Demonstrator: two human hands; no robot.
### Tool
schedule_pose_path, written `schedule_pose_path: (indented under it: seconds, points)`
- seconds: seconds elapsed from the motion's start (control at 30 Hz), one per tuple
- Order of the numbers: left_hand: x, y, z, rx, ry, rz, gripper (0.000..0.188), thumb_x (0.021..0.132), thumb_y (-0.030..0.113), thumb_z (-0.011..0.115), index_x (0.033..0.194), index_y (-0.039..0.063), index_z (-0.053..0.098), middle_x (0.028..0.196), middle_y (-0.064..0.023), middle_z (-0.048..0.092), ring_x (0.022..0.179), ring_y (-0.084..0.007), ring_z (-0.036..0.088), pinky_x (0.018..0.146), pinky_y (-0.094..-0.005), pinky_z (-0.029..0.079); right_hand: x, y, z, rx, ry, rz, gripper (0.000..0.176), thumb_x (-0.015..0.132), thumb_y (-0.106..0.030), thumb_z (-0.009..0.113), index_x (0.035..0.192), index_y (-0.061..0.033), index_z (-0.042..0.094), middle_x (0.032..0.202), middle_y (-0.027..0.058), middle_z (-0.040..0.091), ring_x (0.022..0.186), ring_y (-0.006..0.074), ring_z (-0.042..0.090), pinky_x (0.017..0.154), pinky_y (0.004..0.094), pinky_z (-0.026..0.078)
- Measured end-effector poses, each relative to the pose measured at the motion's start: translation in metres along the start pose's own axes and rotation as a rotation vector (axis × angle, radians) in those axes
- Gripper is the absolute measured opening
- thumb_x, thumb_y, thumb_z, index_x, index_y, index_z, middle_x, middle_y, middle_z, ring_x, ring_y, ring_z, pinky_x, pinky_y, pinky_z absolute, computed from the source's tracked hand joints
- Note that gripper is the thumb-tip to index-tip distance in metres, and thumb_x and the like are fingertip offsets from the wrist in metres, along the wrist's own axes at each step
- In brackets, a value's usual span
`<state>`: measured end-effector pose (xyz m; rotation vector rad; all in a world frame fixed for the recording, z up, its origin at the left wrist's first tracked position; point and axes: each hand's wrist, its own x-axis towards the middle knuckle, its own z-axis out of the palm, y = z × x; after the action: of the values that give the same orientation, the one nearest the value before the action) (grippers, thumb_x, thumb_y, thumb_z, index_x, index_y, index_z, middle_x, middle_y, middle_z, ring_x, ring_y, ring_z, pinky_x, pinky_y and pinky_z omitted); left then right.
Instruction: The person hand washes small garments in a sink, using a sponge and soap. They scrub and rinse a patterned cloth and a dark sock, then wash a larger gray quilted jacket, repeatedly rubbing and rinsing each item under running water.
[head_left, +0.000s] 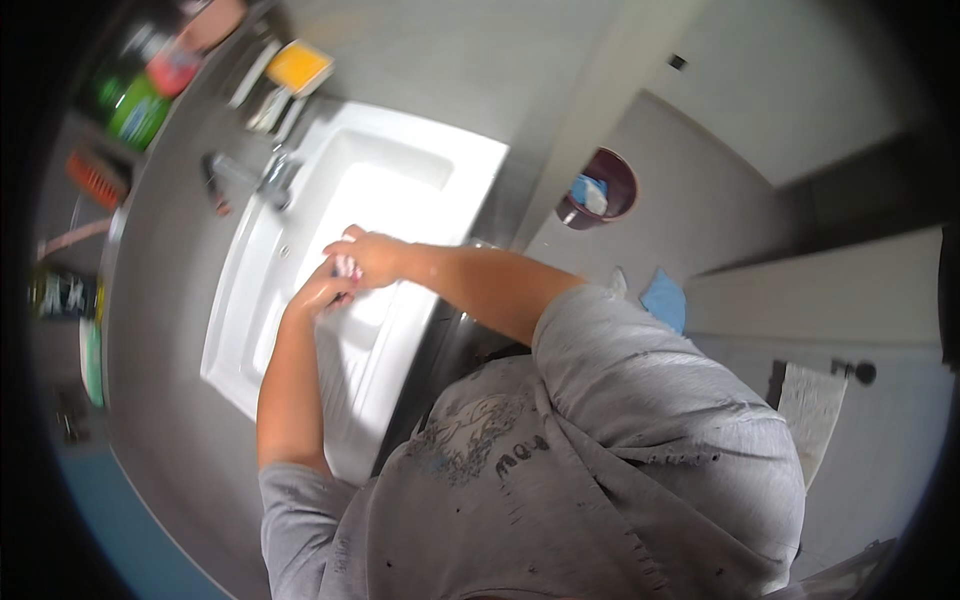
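Over the basin of a white ceramic sink (480, 154), my two hands are pressed together. Between them is a small, wet-looking pink-and-white item (347, 265); blur and fingers hide most of it, so I cannot tell whether it is cloth. My left hand (319, 291) grips it from the lower left, its skin shining wet. From the upper right, my right hand (377, 259) closes over the same item. A chrome faucet (279, 180) rises from the sink's back ledge, beyond my hands and apart from them. I cannot make out running water.
Behind the faucet stand a yellow-topped box (300, 67) and a small holder (268, 111). A wall shelf carries a green bottle (140, 111), an orange basket (97, 178) and other toiletries. On the floor at right are a maroon bucket (621, 184) with cloths inside and a blue cloth (664, 298).
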<state>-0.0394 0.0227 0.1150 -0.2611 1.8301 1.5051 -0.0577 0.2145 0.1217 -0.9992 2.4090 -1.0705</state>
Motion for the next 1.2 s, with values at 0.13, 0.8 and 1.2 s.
schedule_pose_path:
  seconds: [0.13,0.8,1.2]
  points:
    - [0.004,0.015,0.032,-0.612,-0.116,-0.01,0.049,0.082,0.022,0.059,0.129,0.009,0.05,0.101,-0.0067,0.061,0.082,-0.0165,0.06,0.066,-0.0305,0.049,-0.047,0.025,-0.005,0.217,0.315,0.058,0.039,0.07,-0.027,0.078,0.107,-0.0173,0.068,0.109,0.0133,0.056,0.096,0.0299,0.061,0.083,0.0388,0.05]
    - [0.112,-0.014,0.077,0.0,0.49,-0.17,0.048,0.1,0.033,0.035,0.129,0.0,0.051,0.124,-0.0121,0.059,0.114,-0.0281,0.056,0.1,-0.0378,0.042,-0.328,0.327,-0.091,0.562,1.096,1.105,0.11,0.071,-0.031,0.08,0.151,-0.0054,0.009,0.123,0.0257,0.057,0.096,0.0288,0.065,0.08,0.0321,0.054]
    - [0.117,0.013,0.086,0.069,0.71,-0.363,0.041,0.094,0.031,0.045,0.12,0.0,0.055,0.112,-0.0121,0.06,0.102,-0.0308,0.057,0.091,-0.0416,0.046,-0.563,0.314,0.248,0.583,0.225,1.849,0.027,0.077,-0.021,0.057,0.09,-0.0031,0.072,0.102,0.0205,0.067,0.101,0.0331,0.064,0.088,0.0429,0.05]
